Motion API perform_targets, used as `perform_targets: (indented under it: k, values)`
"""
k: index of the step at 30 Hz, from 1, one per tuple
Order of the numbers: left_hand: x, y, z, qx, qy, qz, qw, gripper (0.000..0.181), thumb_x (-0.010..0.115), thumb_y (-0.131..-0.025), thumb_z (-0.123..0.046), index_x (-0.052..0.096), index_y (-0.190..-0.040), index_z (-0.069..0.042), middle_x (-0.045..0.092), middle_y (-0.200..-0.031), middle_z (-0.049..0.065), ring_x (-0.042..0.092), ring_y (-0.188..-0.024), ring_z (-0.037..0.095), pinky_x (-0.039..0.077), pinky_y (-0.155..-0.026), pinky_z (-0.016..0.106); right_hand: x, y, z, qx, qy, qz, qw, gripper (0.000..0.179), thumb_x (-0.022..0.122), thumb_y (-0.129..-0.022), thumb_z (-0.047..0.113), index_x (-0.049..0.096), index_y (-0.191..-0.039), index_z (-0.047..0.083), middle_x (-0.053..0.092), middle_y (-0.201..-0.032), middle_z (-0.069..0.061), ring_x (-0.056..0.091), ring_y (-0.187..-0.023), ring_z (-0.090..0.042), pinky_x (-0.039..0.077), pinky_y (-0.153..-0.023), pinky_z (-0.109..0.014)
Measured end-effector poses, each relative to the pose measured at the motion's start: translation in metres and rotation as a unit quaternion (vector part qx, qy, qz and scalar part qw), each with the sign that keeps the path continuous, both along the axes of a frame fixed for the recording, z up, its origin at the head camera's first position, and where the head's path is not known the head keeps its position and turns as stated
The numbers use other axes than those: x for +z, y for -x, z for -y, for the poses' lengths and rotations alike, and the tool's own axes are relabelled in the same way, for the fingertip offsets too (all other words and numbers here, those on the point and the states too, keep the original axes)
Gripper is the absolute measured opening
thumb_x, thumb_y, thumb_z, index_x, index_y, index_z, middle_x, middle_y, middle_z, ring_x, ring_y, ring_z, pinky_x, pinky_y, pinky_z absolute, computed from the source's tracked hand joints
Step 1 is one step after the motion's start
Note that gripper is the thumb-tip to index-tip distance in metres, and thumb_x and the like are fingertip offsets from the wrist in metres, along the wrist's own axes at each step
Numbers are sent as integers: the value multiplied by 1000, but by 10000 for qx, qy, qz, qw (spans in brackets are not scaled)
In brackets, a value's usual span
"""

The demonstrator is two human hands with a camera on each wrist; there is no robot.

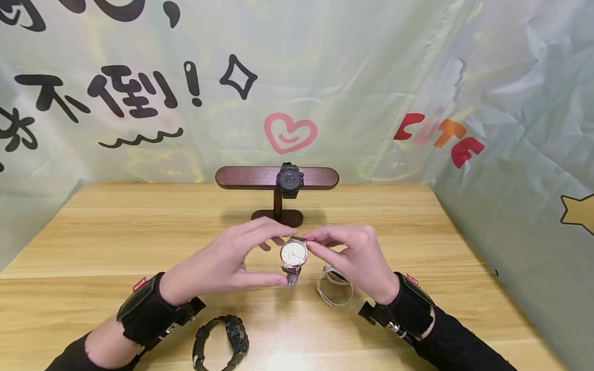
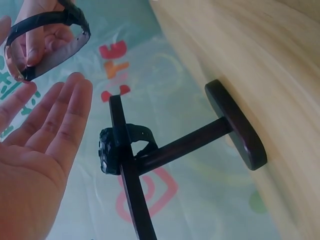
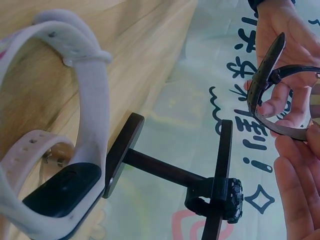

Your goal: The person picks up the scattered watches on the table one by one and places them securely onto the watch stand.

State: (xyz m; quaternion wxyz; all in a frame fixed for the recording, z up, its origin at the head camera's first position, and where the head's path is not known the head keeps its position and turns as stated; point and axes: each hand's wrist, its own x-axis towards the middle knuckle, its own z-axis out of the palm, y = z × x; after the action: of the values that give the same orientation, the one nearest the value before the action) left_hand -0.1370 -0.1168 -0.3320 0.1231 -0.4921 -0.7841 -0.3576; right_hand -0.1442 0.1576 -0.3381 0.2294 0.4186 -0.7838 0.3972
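"Where is the round rose-gold watch with a pale dial and a dark strap?"

"Raised above the middle of the light wood-grain table, on the near side of the dark red-brown wooden T-shaped stand. Its dial faces the person."

"Who has hold of it?"

"The right hand pinches it at its far right edge. The left hand spans its left side, fingers extended rather than clenched, with the thumb beside the strap's near end. Whether those fingertips bear any weight cannot be told."

"How should the person handle it well?"

"The right pinch would best stay firm until the left hand has a sure hold. Fingers are better on the rim and strap than across the dial, and a slow turn should suit that smooth case."

"Anything to mind nearby?"

"The white rubber band with a black module stands just beneath the right hand, so a dropped wrist could knock it. The black chunky digital watch hangs right of centre on the stand's bar; the dark camouflage-patterned watch lies near left, well apart."
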Motion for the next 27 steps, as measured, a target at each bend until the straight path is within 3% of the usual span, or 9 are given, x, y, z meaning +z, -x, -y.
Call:
perform_targets:
  k: [22, 27]
  values:
    - [-4, -3, -6, 30, -305, 77, 9995, 64, 88, -92, -33, 61, -147, -16, 67, -139, -2, 66, -120, 8, 63, -93, 26, -2, -1, 3, 6, 257, -145, 9996, 21, 85, -86, -5, 82, -101, 10, 83, -90, -4, 78, -77, -7, 61, -65, -15]
    - [-4, -3, -8, -25, -407, 23, 9992, 63, 89, -91, -31, 61, -146, -15, 68, -136, -2, 66, -119, 9, 64, -92, 29, -3, -1, 4, 44, 331, -146, 9993, 6, 82, -95, 7, 82, -100, 10, 83, -89, -3, 78, -77, -8, 62, -66, -16]
